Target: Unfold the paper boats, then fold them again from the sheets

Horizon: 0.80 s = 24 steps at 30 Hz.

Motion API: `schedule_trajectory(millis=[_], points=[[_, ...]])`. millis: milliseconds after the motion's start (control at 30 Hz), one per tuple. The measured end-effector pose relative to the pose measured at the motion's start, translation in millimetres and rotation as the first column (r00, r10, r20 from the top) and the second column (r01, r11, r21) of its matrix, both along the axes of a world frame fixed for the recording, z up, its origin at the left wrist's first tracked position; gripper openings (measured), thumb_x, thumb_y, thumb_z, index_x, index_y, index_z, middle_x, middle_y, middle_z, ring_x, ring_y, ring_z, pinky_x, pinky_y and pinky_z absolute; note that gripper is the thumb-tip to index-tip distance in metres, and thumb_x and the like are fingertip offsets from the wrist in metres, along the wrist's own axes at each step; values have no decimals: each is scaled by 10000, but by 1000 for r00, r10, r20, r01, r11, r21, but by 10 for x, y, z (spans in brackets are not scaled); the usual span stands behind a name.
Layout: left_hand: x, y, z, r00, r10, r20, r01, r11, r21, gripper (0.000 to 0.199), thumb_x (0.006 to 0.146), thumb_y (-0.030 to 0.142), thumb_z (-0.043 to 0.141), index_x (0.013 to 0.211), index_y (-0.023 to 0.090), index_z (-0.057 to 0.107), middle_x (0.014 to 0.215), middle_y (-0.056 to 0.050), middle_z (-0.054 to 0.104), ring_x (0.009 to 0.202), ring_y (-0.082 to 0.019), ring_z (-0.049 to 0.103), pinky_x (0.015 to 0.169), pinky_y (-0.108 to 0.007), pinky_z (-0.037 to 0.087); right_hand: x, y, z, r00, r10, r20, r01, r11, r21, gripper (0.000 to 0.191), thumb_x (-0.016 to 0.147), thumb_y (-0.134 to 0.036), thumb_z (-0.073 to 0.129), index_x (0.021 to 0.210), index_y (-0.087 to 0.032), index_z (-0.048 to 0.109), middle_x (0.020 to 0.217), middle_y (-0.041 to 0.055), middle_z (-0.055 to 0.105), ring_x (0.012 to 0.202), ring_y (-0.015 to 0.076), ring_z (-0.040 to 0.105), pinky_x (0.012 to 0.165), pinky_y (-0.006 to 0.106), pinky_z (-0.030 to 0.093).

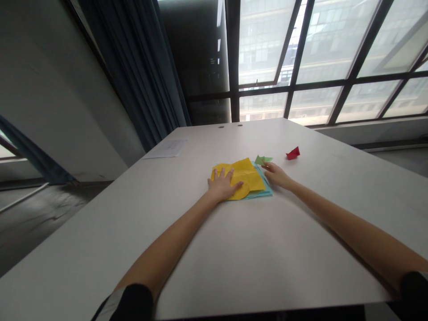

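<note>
On a white table (214,254), my left grip (221,185) splays open over yellow paper (249,173); my right grip (276,174) pinches green paper (260,159).

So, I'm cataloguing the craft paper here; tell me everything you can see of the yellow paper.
The yellow paper is bright and matte-looking, perhaps more than one layer. Its right part has straight edges, corners and faint creases; its lower edge near the hand is curved. It lies roughly flat on light blue paper, which shows past its right and lower edges, on the white table. The left hand rests on its left part, fingers spread, hiding some of it.
</note>
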State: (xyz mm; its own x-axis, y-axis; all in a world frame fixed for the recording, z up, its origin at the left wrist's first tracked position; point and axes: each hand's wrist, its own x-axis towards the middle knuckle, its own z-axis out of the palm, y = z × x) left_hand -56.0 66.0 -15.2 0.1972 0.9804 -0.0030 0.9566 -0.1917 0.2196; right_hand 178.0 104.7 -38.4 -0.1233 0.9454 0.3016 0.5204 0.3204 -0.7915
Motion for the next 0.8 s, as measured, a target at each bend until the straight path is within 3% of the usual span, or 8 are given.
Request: schedule_trajectory(millis=[200, 400, 467, 533, 600, 667, 733, 800], points=[[15, 6, -40, 998, -57, 28, 57, 998, 1, 830, 709, 770, 205, 1377, 279, 230, 1460, -108, 188, 1325, -375, 81, 976, -581, 212, -167, -57, -19, 966, 195, -171, -200, 980, -12, 525, 648, -57, 392, 1121, -214, 556, 1187, 39, 584, 1075, 215, 553, 857, 368, 502], [51, -25, 19, 999, -27, -28, 28, 999, 34, 757, 742, 732, 217, 1305, 253, 379, 1447, -106, 230, 1322, -386, 65, 965, -655, 87, -142, -119, 137, 974, 45, 221, -90, 975, 201, 536, 670, -72, 377, 1157, -202, 561, 1225, 57, 549, 1151, 234, 481, 1009, 435, 353], [67, -40, 79, 999, -25, 32, 20, 990, 142, 647, 797, 660, 229, 1210, 231, 483, 1389, -105, 345, 1311, -352, 149, 995, -622, 77, -143, -191, 230, 947, 68, 315, -152, 957, 249, 485, 707, -83, 363, 1114, -208, 595, 1204, 49, 565, 1128, 215, 501, 1013, 411, 353], [89, -44, 144, 982, -65, 180, 17, 966, 259, 529, 851, 563, 242, 1094, 212, 554, 1266, -98, 485, 1251, -296, 299, 1027, -540, 148, -175, -283, 319, 923, 111, 370, -223, 935, 277, 414, 749, -113, 358, 1041, -211, 634, 1161, 43, 592, 1079, 200, 538, 986, 380, 388], [122, -32, 192, 909, -155, 386, 36, 954, 299, 432, 870, 490, 295, 1011, 195, 577, 1121, -87, 576, 1132, -242, 441, 1007, -434, 268, -229, -377, 386, 898, 167, 408, -306, 903, 302, 344, 783, -154, 375, 978, -205, 654, 1119, 51, 614, 1030, 193, 567, 947, 357, 420], [167, -10, 212, 762, -188, 620, 57, 973, 225, 335, 848, 438, 409, 996, 178, 560, 988, -76, 618, 969, -201, 544, 905, -355, 390, -289, -458, 430, 872, 217, 438, -377, 870, 319, 276, 808, -207, 405, 922, -209, 657, 1082, 57, 629, 965, 191, 595, 885, 343, 456], [217, 2, 213, 564, -80, 822, 71, 996, 48, 302, 805, 378, 522, 1018, 163, 523, 842, -53, 628, 773, -160, 589, 746, -300, 462, -332, -516, 457, 857, 248, 451, -421, 842, 337, 226, 819, -247, 431, 868, -214, 649, 1033, 59, 644, 914, 190, 607, 830, 330, 474], [259, -11, 219, 358, 66, 932, 125, 985, -117, 307, 780, 331, 577, 1021, 159, 496, 754, -25, 614, 651, -124, 583, 634, -255, 468, -349, -549, 476, 858, 266, 439, -440, 823, 359, 187, 815, -256, 449, 829, -215, 631, 984, 58, 654, 883, 186, 608, 798, 313, 475]])
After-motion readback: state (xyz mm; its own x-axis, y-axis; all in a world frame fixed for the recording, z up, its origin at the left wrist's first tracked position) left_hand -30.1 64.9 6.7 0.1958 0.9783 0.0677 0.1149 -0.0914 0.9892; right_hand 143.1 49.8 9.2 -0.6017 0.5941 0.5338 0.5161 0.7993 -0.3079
